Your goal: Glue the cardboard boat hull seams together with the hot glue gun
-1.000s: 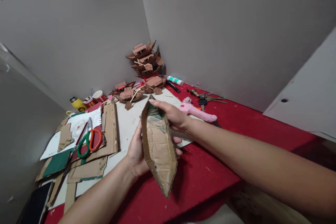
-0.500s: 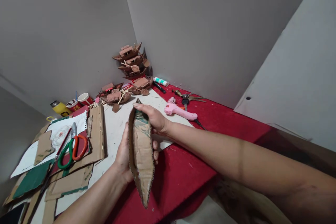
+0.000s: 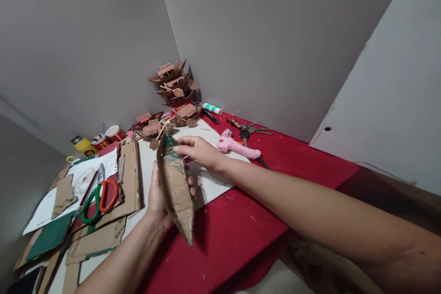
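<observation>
A boat-shaped cardboard hull [image 3: 175,190], pointed at both ends, is held above the red table [image 3: 241,229]. My left hand [image 3: 156,197] cups it from underneath near the middle, fingers wrapped round its side. My right hand [image 3: 196,150] pinches the hull's far tip, where green printing shows on the cardboard. The hull tilts so its open inside faces right.
Scissors with green and orange handles [image 3: 99,196] lie on cardboard sheets [image 3: 129,179] at the left. A pink glue gun [image 3: 239,147], keys [image 3: 248,129] and a glue stick [image 3: 212,108] sit behind my hands. Finished brown cardboard boats [image 3: 172,83] are stacked in the corner; cups [image 3: 113,132] stand by the wall.
The hull has swung left and tilted, its far tip moving toward the cardboard sheets. My right hand followed, staying on the far tip. The view shifted slightly.
</observation>
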A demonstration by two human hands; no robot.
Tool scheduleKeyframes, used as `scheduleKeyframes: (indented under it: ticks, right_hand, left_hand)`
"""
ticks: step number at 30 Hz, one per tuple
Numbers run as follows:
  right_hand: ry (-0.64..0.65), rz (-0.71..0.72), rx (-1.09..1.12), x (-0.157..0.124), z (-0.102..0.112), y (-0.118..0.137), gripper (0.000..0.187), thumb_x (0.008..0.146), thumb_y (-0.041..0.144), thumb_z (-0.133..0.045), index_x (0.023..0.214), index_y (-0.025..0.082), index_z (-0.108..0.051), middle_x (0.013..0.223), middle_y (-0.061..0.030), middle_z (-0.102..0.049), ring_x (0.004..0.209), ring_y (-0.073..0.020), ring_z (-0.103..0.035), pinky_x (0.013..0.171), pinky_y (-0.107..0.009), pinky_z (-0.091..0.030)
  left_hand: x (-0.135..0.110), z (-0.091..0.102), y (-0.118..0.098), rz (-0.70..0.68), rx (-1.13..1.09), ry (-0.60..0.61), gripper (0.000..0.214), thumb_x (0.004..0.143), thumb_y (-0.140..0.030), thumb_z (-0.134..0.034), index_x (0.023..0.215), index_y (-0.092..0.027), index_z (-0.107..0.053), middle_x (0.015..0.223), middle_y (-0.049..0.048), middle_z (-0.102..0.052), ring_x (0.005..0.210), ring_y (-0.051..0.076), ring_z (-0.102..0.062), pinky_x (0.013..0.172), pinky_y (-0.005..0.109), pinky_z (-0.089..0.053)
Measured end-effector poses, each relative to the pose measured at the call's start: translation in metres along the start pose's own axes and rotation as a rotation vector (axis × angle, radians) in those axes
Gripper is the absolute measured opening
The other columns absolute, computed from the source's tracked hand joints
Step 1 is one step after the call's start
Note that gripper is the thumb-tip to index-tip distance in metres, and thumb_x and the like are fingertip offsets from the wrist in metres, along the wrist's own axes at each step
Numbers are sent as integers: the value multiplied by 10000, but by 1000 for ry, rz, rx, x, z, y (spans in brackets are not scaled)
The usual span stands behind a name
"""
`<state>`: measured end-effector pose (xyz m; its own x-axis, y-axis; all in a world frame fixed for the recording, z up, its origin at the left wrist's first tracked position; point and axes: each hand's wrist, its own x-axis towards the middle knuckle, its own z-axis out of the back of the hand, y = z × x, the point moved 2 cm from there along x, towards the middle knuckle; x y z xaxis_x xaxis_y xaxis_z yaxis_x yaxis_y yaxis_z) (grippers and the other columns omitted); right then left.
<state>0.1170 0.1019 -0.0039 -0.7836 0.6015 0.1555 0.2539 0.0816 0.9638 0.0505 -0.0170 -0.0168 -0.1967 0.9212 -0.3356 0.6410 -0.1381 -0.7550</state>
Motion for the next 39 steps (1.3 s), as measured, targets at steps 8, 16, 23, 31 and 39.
scheduleKeyframes:
  ticks: [8,16,23,31,39]
  right_hand:
    - [-15,13,-90,4,5,-8,58,683,137,-533,643,150,-572,631,32,-588,604,-104,-525,623,-229,-431]
    - [-7,-17,-187,4,7,-9,195,672,80,-523,842,169,-563,695,17,-606,587,-114,-534,566,-233,-429]
    - [63,91,-327,0,-1,-15,125,723,119,-532,828,158,-587,709,26,-577,649,-106,-527,583,-208,-409]
    - [-103,274,-389,-7,-2,2,184,770,138,-566,926,137,-661,841,-16,-676,743,-109,-587,703,-231,-448]
    - [-67,324,-370,-7,-3,-2,182,790,102,-553,854,118,-722,825,-36,-720,762,-126,-627,722,-243,-470]
  left_hand:
    - [4,1,5,-9,61,-133,552,799,-656,-487,859,-137,-669,719,99,-686,655,220,-659,622,327,-524]
    - [13,31,-35,-562,487,-329,317,717,-428,-722,914,-183,-685,887,34,-676,735,124,-620,542,174,-439]
    - [5,15,-31,-668,572,-347,199,646,-261,-783,803,-150,-731,775,37,-705,699,133,-612,657,219,-482]
    - [6,22,-29,-747,811,-338,234,764,-310,-694,949,-173,-732,906,39,-728,847,164,-647,764,241,-496]
    - [7,21,-28,-782,927,-330,280,808,-346,-648,1027,-184,-710,998,46,-727,916,179,-650,827,280,-493]
